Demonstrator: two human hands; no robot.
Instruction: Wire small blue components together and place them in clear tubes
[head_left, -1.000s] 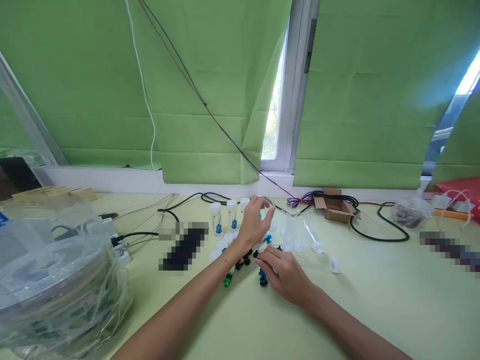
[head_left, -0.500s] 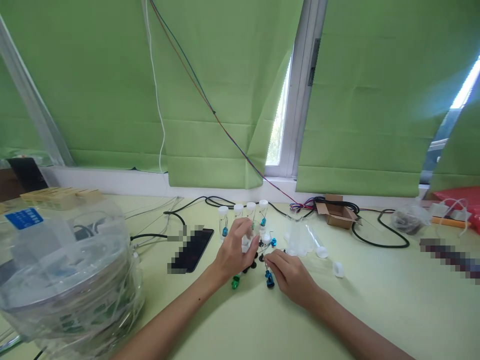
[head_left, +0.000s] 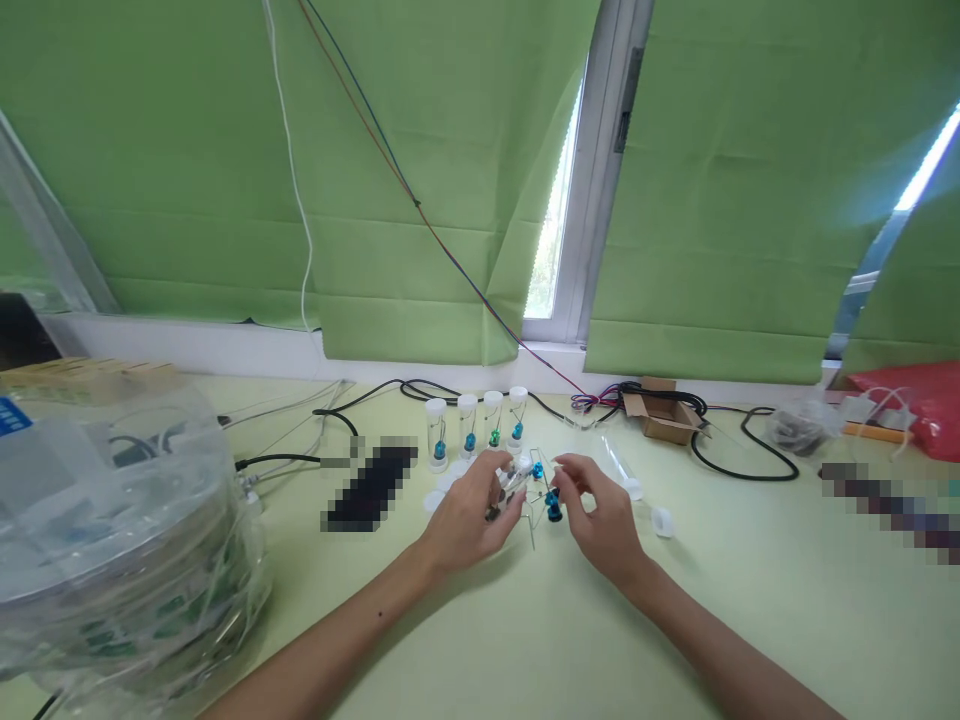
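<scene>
My left hand [head_left: 474, 515] curls over a cluster of small parts. A clear, tube-like plastic piece [head_left: 516, 482] shows between its thumb and fingers, partly hidden. Thumb and index finger of my right hand [head_left: 606, 518] pinch the top of a bent wire, from which a blue piece with a black disc base [head_left: 553, 506] hangs. Another small blue piece [head_left: 537, 470] on wire sits between the hands. Behind them, several upright clear tubes with white caps [head_left: 436, 425] stand in a row, each with a blue or green piece on wire inside.
A phone-like dark slab [head_left: 375, 485] lies left of the hands. Plastic-wrapped spools [head_left: 135, 560] fill the near left. At right are a clear tube [head_left: 621, 465], a white cap [head_left: 662, 522] and an open cardboard box [head_left: 664, 412]. Black cables [head_left: 750, 478] run along the back.
The right hand has lifted the blue piece with the black base up and slightly right. The left hand has lowered, uncovering the row of tubes. The view has shifted slightly.
</scene>
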